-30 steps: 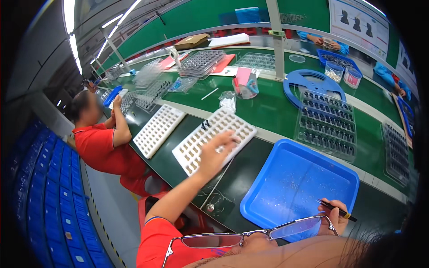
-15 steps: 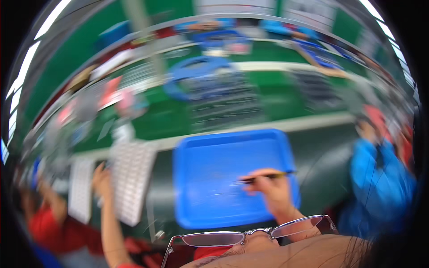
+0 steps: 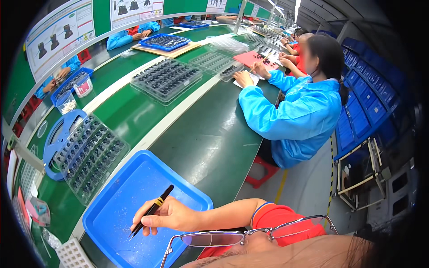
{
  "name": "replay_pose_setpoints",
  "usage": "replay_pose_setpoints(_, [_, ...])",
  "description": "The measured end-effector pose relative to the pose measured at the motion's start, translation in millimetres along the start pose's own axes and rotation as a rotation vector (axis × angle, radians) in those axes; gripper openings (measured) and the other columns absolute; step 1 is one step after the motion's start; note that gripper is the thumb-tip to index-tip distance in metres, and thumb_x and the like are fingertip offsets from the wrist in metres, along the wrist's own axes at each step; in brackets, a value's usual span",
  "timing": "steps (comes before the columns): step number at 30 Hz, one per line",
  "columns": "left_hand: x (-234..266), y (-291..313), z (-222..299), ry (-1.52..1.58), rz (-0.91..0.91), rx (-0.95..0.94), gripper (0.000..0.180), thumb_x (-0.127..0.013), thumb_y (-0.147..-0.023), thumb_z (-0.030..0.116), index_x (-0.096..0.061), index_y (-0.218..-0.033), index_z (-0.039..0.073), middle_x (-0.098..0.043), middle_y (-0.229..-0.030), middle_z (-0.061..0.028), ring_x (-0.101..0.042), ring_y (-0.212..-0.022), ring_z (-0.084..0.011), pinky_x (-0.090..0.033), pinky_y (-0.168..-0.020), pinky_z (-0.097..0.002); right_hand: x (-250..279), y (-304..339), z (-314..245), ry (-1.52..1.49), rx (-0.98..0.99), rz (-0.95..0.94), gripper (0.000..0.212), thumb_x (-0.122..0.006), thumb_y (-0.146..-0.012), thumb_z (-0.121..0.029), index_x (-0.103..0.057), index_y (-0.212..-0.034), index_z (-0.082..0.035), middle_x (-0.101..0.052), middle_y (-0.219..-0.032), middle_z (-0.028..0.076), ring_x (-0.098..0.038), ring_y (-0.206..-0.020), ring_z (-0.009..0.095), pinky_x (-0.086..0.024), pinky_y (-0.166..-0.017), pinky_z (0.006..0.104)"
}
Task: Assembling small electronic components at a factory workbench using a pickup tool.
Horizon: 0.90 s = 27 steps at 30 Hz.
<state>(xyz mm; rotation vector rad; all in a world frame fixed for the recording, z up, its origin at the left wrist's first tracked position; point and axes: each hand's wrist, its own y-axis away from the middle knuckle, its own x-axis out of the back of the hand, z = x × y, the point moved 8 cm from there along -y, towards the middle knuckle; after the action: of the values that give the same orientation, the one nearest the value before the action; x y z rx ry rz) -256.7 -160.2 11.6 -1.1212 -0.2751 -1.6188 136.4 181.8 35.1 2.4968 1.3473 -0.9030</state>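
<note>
My right hand (image 3: 172, 215) is closed around black tweezers (image 3: 165, 193) with a yellow band, like a pen. Their tips point down and left over the blue plastic tray (image 3: 129, 178). Tiny pale specks lie scattered on the tray's bottom; whether the tips hold anything is too small to tell. My left hand is out of view. Beyond the tray's left rim stands a clear blister tray (image 3: 89, 156) filled with small black parts.
A co-worker in a blue jacket (image 3: 290, 116) sits to the right at the same bench. Across the belt lie another clear tray of black parts (image 3: 167, 80), a blue ring-shaped reel (image 3: 56, 143) and a cup (image 3: 66, 102). A white pocketed tray (image 3: 73, 255) sits at lower left.
My view has swung to the right, so the blue tray now appears lower and farther left, turned. My left hand, earlier beside the white trays, has left the view. The tweezers stay in my right hand.
</note>
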Motion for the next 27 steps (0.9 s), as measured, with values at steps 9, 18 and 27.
replay_pose_setpoints(9, [14,2,5,0.034,0.073,0.026,0.054,-0.057,-0.091,0.013,-0.038,-0.138,-0.005,-0.052,-0.131,-0.0236,-0.051,-0.119,-0.0332,-0.04,-0.101,-0.0404,22,-14,-19,0.334,-0.092,-0.053,0.019,-0.06,-0.094,-0.016,-0.065,-0.108,-0.004,-0.066,-0.101,0.005,-0.063,-0.083,0.01,-0.051,-0.069,0.0247])
replay_pose_setpoints(18, [15,87,299,0.657,0.178,-0.725,0.016,-0.052,-0.091,-0.001,-0.06,-0.105,-0.004,-0.064,-0.097,-0.0118,-0.06,-0.086,-0.0183,-0.047,-0.08,-0.0288,85,-33,0,0.454,-0.132,0.08,0.018,-0.063,-0.091,-0.011,-0.065,-0.105,-0.001,-0.067,-0.097,0.008,-0.063,-0.08,0.012,-0.052,-0.07,0.0265])
replay_pose_setpoints(27, [39,149,390,0.968,0.01,-1.199,0.021,-0.05,-0.092,0.004,-0.057,-0.11,-0.003,-0.062,-0.103,-0.0126,-0.059,-0.089,-0.0196,-0.048,-0.081,-0.0306,90,-29,-8,0.432,-0.049,0.088,0.018,-0.063,-0.09,-0.014,-0.066,-0.102,-0.001,-0.067,-0.09,0.005,-0.062,-0.077,0.01,-0.05,-0.068,0.0248])
